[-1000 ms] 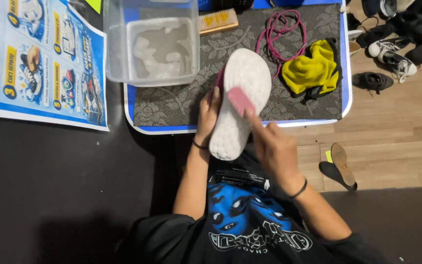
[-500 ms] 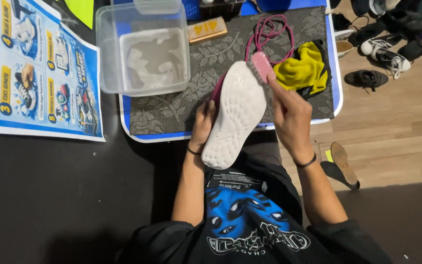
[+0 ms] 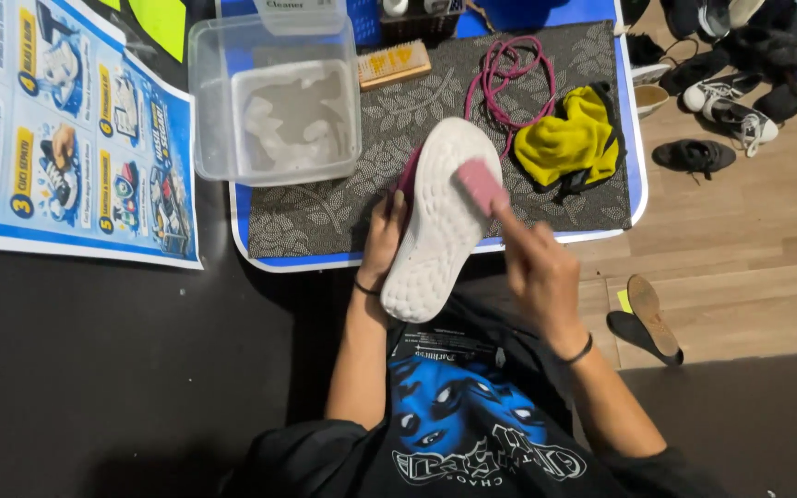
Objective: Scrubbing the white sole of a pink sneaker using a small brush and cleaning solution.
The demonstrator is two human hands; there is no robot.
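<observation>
A shoe with a white bumpy sole (image 3: 437, 221) is held sole-up over my lap, its toe reaching the grey leaf-patterned mat (image 3: 325, 207). My left hand (image 3: 383, 235) grips the shoe's side from the left. My right hand (image 3: 537, 263) holds a pink brush (image 3: 480, 184) pressed against the sole near its upper right edge. A pink part of the shoe's upper shows by my left fingers.
On the mat lie a clear plastic tub (image 3: 274, 97) of soapy water, a wooden brush (image 3: 393, 65), pink laces (image 3: 514, 78) and a yellow cloth (image 3: 569, 138). A printed poster (image 3: 57, 138) lies at left. Shoes (image 3: 726, 97) and insoles (image 3: 648, 318) lie on the wood floor at right.
The pink brush slid from mid-sole up to the toe end half a second ago, and now sits back lower on the sole's right edge. The shoe stays in my left hand.
</observation>
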